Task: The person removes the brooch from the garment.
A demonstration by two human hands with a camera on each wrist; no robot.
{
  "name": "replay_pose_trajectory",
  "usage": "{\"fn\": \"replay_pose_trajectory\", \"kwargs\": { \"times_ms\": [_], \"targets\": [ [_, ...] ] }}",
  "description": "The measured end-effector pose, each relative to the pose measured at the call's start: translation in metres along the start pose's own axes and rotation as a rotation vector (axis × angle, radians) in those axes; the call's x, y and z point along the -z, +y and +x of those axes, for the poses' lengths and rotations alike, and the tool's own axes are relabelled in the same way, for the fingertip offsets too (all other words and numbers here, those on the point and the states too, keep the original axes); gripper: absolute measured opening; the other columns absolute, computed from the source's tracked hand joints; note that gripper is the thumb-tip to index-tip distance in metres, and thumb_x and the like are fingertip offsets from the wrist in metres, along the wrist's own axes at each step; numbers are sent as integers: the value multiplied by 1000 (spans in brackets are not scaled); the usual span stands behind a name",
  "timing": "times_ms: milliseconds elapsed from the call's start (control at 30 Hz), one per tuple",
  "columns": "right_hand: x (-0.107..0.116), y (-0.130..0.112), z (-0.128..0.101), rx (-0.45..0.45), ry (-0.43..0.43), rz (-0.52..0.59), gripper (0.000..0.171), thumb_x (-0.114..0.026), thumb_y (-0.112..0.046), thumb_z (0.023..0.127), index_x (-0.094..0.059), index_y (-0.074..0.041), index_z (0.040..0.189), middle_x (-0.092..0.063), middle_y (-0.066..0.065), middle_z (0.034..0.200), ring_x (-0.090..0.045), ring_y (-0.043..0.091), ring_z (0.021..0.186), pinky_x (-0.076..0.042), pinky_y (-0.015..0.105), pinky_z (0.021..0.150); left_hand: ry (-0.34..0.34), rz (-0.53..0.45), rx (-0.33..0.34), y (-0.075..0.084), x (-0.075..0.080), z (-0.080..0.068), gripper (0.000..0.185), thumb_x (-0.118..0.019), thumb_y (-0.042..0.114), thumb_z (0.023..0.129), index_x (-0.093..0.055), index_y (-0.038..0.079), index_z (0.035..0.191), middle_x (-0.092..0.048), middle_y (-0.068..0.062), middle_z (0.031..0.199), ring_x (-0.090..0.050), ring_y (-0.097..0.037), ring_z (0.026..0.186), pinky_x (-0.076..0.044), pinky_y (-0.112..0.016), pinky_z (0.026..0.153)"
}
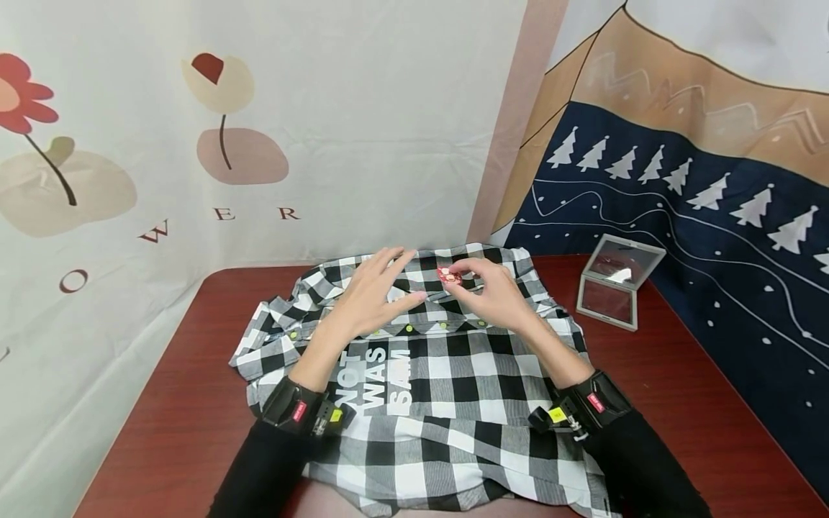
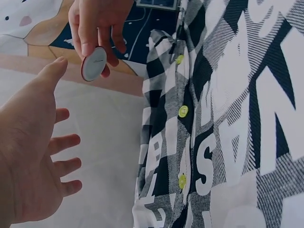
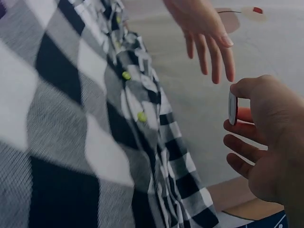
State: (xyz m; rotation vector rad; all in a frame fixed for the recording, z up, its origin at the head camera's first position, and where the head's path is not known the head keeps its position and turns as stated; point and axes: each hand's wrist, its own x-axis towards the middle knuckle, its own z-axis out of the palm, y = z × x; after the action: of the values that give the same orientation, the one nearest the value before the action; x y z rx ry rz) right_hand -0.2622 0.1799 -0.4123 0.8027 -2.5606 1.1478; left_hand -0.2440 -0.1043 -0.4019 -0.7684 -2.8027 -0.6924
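Head view: badge (image 1: 447, 275) between hands.

Left hand (image 1: 374, 296) hovers flat, fingers spread; right hand (image 1: 495, 291) is raised beside it, fingertips pinched together.

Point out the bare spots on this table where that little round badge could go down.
Bare table runs left of the checked shirt to the near edge. Another strip lies right of the shirt, in front of the mirror. The middle is crowded: the shirt covers it, with the left hand and the right hand, pinching the badge, above it.
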Motion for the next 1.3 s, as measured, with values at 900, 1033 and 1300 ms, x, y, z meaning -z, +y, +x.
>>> {"fn": "replay_pose_trajectory", "kwargs": {
  "times_ms": [900,1033,1300],
  "targets": [
    [41,68,-63,-70,83,-245,31,-83,-25,104,-80,-8,130,-81,17,133,-71,38,122,-59,60,99,-182,94,-123,47,-46,32,84,-62,71,109,-38,29,178,-32,-9,187,-29,-39,175,-26,-68,142],
    [51,77,-76,-92,129,-257,31,-83,-23,104,-80,-7,131,-80,19,136,-69,40,126,-56,64,103,-201,99,-163,57,-54,40,82,-61,69,109,-39,29,177,-35,-11,185,-29,-40,174,-27,-67,141],
    [70,91,-92,-73,219,-307,30,-84,-16,102,-80,-2,129,-80,23,132,-69,43,120,-52,60,97,-223,144,-207,75,-64,51,83,-60,72,109,-37,31,178,-36,-10,185,-33,-37,173,-31,-64,140]
  ]
}}
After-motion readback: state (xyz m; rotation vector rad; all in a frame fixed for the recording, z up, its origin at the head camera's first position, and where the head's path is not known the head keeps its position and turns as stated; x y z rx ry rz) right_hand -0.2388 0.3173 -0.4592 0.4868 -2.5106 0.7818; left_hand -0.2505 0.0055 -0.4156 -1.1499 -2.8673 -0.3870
